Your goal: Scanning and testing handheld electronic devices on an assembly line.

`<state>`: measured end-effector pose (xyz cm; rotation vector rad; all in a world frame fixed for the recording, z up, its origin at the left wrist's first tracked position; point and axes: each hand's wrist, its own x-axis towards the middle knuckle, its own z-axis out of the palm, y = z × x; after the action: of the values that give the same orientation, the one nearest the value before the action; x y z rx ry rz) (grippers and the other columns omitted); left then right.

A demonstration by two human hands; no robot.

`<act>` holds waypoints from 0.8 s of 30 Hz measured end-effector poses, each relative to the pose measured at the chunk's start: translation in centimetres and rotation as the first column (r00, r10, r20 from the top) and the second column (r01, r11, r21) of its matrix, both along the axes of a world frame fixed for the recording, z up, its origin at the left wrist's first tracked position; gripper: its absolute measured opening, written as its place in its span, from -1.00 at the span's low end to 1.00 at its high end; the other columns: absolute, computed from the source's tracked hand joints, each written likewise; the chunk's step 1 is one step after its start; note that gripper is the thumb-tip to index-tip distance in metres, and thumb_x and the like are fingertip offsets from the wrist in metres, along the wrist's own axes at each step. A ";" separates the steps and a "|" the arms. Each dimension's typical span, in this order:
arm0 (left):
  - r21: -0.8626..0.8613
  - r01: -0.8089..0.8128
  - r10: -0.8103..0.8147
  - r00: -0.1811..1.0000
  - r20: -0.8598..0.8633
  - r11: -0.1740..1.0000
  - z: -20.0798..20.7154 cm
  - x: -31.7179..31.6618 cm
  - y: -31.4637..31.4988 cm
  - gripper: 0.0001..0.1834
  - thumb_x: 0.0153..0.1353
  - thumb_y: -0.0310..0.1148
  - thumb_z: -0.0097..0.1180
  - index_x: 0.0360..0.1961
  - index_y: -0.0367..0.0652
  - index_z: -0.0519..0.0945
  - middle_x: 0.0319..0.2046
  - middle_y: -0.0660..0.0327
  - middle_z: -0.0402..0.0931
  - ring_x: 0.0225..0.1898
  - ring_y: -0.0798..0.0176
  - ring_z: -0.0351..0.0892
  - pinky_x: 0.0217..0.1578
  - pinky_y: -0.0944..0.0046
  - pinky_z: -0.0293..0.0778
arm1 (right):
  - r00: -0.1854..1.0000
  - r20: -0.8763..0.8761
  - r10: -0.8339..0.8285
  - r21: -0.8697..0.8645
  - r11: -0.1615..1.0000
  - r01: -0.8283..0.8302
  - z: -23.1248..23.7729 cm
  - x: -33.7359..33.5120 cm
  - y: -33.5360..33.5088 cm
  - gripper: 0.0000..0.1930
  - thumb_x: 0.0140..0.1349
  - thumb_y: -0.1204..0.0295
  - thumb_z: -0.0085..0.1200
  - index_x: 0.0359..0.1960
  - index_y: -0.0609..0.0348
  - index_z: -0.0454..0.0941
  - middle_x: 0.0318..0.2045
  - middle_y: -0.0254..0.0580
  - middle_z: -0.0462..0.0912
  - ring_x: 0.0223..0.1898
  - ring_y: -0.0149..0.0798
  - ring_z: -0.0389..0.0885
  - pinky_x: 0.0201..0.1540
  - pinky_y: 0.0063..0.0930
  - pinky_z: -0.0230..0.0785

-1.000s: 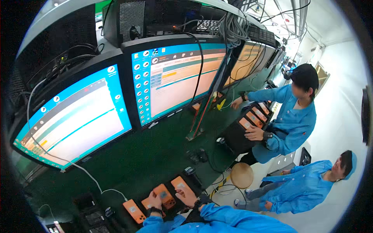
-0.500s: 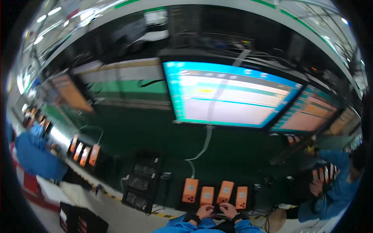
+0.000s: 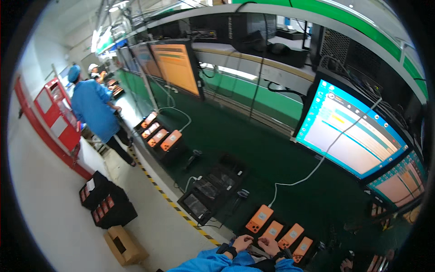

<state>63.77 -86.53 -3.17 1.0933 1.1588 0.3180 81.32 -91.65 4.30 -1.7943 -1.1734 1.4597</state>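
Several orange phones with pale labels lie in a slanting row on the dark green bench in front of me. A white cable plugs into the far end of the leftmost phone point(image 3: 259, 218). My left hand point(image 3: 243, 243) is just below that phone, its fingers curled together. My right hand point(image 3: 270, 246) is closed in a pinch at the near end of the second phone point(image 3: 273, 230), beside the third phone point(image 3: 291, 235). Whatever the fingertips hold, if anything, is too small to make out. The rightmost phone point(image 3: 302, 249) lies beyond my right wrist.
Left of the phones are a black tray point(image 3: 196, 206) and a handheld scanner point(image 3: 242, 195). More orange phones point(image 3: 171, 140) sit farther left. A lit monitor point(image 3: 353, 131) stands at the right. A person in blue point(image 3: 95, 106) stands by the aisle, near a cardboard box point(image 3: 124, 245).
My view has swung to the left, so the aisle and the standing person show more fully. My hands stay close together by the near ends of the phones.
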 end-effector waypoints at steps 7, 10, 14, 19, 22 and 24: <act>0.004 -0.314 0.314 0.948 -0.052 0.949 -4.2 -8.5 -2.9 -0.76 0.13 -0.33 0.06 -0.22 -0.22 0.57 -0.40 0.19 0.59 -0.41 0.39 0.53 -0.38 0.41 0.44 | 0.938 -0.251 0.239 0.063 0.971 -0.231 -5.7 -3.6 2.0 -0.67 0.16 0.32 0.11 -0.08 0.23 0.46 -0.24 -0.19 0.60 -0.17 -0.36 0.56 -0.11 -0.48 0.41; -0.156 -0.445 0.419 0.891 -0.174 0.882 0.6 -11.9 -3.3 -0.75 0.10 -0.30 0.05 -0.23 -0.18 0.59 -0.42 0.18 0.59 -0.44 0.39 0.54 -0.41 0.39 0.47 | 0.902 -0.156 0.402 0.015 0.914 -0.405 -6.2 -5.2 3.5 -0.61 0.17 0.20 0.08 -0.05 0.16 0.47 -0.23 -0.21 0.61 -0.18 -0.37 0.56 -0.10 -0.45 0.40; -0.089 -0.490 0.454 0.851 -0.263 0.867 -12.7 -18.5 -7.5 -0.79 0.12 -0.38 0.01 -0.22 -0.21 0.55 -0.42 0.14 0.58 -0.48 0.33 0.55 -0.52 0.37 0.47 | 0.842 -0.174 0.510 0.046 0.859 -0.510 -7.6 -9.1 6.4 -0.67 0.16 0.25 0.09 -0.10 0.14 0.48 -0.23 -0.20 0.60 -0.25 -0.33 0.59 -0.21 -0.43 0.41; 0.036 -0.495 0.488 0.837 -0.249 0.868 -11.7 -22.3 -6.9 -0.68 0.11 -0.35 -0.07 -0.16 -0.23 0.58 -0.35 0.05 0.61 -0.36 0.18 0.61 -0.30 0.21 0.53 | 0.774 0.015 0.633 0.158 0.763 -0.627 -7.3 -15.7 9.7 -0.67 0.14 0.26 0.07 -0.10 0.14 0.48 -0.22 -0.05 0.57 -0.19 -0.14 0.52 -0.12 -0.32 0.37; -0.051 -0.499 0.485 0.858 -0.172 0.865 -7.9 -26.0 -5.6 -0.66 0.13 -0.32 -0.08 -0.13 -0.24 0.56 -0.31 0.06 0.61 -0.34 0.19 0.62 -0.28 0.22 0.55 | 0.700 0.022 0.713 0.176 0.687 -0.705 -9.0 -21.8 11.9 -0.67 0.17 0.24 0.06 -0.10 0.16 0.48 -0.23 -0.06 0.57 -0.22 -0.18 0.53 -0.18 -0.33 0.40; 0.002 -0.575 0.568 0.808 -0.156 0.818 -14.2 -30.6 -6.5 -0.67 0.13 -0.28 -0.05 -0.16 -0.23 0.58 -0.36 0.09 0.60 -0.40 0.20 0.60 -0.40 0.23 0.54 | 0.648 -0.061 0.759 0.127 0.650 -0.750 -9.4 -27.7 13.5 -0.68 0.19 0.23 0.05 -0.11 0.16 0.48 -0.26 -0.09 0.58 -0.26 -0.22 0.54 -0.22 -0.33 0.41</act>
<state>33.17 -93.06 -17.36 0.7089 1.6194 0.6846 53.61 -78.10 -5.14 -1.1437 -2.0470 1.8623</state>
